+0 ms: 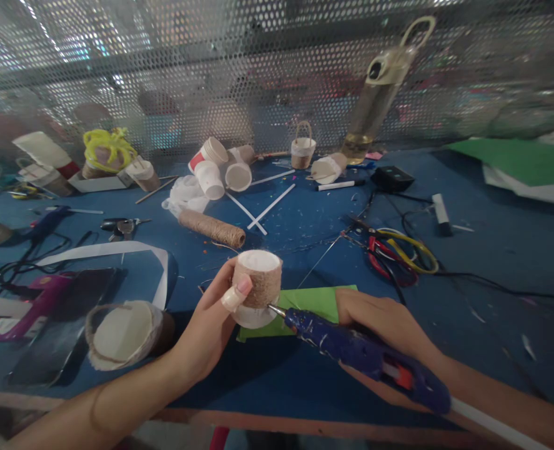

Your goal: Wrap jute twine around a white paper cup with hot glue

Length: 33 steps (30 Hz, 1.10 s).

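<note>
In my left hand is a small paper cup, its side wrapped in brown twine and a white band left bare at the bottom. The thumb, with a pale strip of tape around it, presses on the twine. My right hand grips a dark blue hot glue gun with a white glue stick at its back. The gun's metal tip meets the cup at the lower edge of the twine. Beneath both lies a flat green piece. A roll of twine lies just beyond the cup.
At my left stand a twine-trimmed cup basket, a dark phone and a purple glue gun. Scissors and cables lie right. Several cups, a small handled basket and a tall bottle line the back, before a perforated metal screen.
</note>
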Each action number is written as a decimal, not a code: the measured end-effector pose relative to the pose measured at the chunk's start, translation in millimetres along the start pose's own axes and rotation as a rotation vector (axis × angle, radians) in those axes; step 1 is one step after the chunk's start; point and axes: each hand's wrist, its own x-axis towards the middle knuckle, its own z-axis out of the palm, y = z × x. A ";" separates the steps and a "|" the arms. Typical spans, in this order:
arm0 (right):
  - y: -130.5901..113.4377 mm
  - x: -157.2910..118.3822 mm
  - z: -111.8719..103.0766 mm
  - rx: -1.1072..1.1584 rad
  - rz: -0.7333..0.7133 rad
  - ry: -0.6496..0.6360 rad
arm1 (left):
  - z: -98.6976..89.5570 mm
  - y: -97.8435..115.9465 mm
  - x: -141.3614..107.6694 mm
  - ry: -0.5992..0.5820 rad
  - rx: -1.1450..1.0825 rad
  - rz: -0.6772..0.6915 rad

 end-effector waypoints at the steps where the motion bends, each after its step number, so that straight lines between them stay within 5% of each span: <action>1: 0.3 -0.6 0.5 -0.005 -0.002 -0.005 | 0.0 -0.7 0.3 -0.005 0.002 -0.002; 33: -7.4 5.2 -2.3 0.010 0.049 0.015 | 1.9 4.1 0.4 0.028 -0.005 0.004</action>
